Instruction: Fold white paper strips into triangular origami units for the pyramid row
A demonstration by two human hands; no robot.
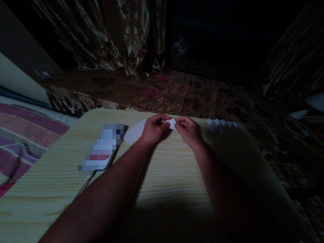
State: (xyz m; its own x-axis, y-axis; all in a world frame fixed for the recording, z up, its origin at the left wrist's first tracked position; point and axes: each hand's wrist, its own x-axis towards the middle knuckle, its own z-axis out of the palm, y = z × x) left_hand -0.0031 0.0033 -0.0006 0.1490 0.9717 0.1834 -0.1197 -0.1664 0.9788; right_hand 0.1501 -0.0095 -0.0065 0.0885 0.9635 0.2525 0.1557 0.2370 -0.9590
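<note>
Both my hands meet at the far edge of a pale wooden table [164, 175]. My left hand [153, 129] and my right hand [188, 130] each pinch one end of a small white piece of paper [172, 123], held just above the tabletop. The fingers of both hands are curled shut round it. A larger white paper sheet [134, 132] lies flat on the table just left of my left hand, partly hidden by it.
A row of several small folded white paper pieces [222, 125] lies at the table's far right corner. A phone [103, 148] lies at the left. Patterned carpet [162, 91] and curtains are beyond; striped bedding [22, 135] is at the left.
</note>
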